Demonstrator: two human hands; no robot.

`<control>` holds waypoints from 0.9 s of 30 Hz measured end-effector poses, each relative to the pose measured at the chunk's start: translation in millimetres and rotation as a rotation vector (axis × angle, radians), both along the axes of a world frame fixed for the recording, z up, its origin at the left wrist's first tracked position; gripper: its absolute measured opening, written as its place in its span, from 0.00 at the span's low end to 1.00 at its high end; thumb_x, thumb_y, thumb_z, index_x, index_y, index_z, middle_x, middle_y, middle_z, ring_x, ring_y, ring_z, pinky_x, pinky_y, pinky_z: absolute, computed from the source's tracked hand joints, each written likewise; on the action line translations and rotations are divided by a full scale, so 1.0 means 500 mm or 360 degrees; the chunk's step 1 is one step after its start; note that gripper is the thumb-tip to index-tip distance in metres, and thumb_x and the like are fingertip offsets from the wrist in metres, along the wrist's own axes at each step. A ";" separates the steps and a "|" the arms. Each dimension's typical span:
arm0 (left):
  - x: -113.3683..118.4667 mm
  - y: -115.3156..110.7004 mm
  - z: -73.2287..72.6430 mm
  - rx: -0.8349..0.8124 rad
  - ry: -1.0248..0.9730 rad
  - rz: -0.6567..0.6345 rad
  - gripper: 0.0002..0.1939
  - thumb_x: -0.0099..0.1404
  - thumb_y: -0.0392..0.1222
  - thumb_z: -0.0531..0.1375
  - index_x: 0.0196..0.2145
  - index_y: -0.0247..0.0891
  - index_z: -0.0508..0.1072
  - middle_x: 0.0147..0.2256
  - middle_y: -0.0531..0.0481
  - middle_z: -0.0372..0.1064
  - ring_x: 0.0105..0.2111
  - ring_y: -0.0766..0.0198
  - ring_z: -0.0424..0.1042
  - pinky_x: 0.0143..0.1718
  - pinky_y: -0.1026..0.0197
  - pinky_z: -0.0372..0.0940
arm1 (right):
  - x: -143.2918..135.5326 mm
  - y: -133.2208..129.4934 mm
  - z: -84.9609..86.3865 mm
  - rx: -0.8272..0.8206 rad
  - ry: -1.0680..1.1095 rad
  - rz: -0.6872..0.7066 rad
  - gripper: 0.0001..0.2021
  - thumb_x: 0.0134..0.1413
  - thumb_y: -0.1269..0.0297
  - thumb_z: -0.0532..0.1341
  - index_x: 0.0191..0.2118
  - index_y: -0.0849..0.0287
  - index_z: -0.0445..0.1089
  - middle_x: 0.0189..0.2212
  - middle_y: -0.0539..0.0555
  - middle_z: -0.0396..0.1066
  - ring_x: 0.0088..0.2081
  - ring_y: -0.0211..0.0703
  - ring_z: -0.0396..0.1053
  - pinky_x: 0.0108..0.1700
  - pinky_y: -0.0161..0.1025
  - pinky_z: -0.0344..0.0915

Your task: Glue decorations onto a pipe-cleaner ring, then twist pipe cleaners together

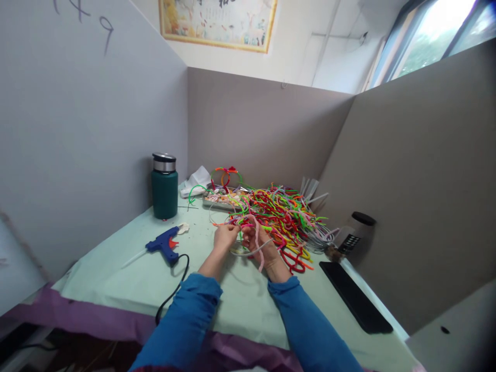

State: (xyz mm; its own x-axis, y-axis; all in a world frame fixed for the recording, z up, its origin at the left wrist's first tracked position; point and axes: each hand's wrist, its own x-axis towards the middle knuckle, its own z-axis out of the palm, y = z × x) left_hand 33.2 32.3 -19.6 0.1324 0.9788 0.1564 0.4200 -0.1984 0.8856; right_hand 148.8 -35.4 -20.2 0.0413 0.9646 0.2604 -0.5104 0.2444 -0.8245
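Observation:
In front of the pile, both my hands meet over the table. My left hand (225, 237) is pinched at the fingertips on a pink pipe cleaner, whose held part is mostly hidden. Close beside it, my right hand (265, 247) has its fingers curled round the same bundle. A pale pink pipe cleaner (260, 252) loops up over the right hand and hangs down past the palm. Below the fingers passes a thin pale hoop (244, 254), touching the right hand. Just behind lies a tangled heap of coloured pipe cleaners (279, 209).
A blue glue gun (165, 245) with its black cord lies on the left. Behind it stands a green bottle (165, 194). A metal tray (217, 202) of small pieces is at the back. To the right are a black strip (354, 297) and a tilted clear jar (354, 233).

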 end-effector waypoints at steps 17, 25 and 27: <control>-0.010 0.007 0.010 -0.0093 -0.0024 0.0245 0.17 0.57 0.50 0.55 0.29 0.36 0.79 0.22 0.46 0.72 0.26 0.61 0.70 0.25 0.64 0.54 | 0.007 -0.008 0.000 0.0054 0.0206 0.0165 0.15 0.49 0.63 0.64 0.45 0.52 0.70 0.34 0.50 0.74 0.33 0.39 0.70 0.33 0.36 0.66; -0.018 0.019 0.003 -0.0009 0.0046 0.0294 0.19 0.59 0.52 0.53 0.29 0.37 0.79 0.25 0.47 0.74 0.26 0.61 0.69 0.25 0.64 0.53 | 0.020 -0.008 -0.001 0.0040 0.0618 0.0226 0.11 0.53 0.65 0.61 0.44 0.52 0.70 0.29 0.46 0.73 0.32 0.37 0.70 0.38 0.38 0.68; -0.019 0.016 0.008 0.0014 0.0063 0.0324 0.20 0.59 0.52 0.52 0.30 0.38 0.79 0.26 0.46 0.75 0.27 0.61 0.70 0.26 0.64 0.52 | 0.026 -0.009 0.000 0.0000 0.0685 0.0207 0.11 0.54 0.66 0.59 0.44 0.53 0.70 0.29 0.47 0.74 0.33 0.37 0.71 0.40 0.39 0.68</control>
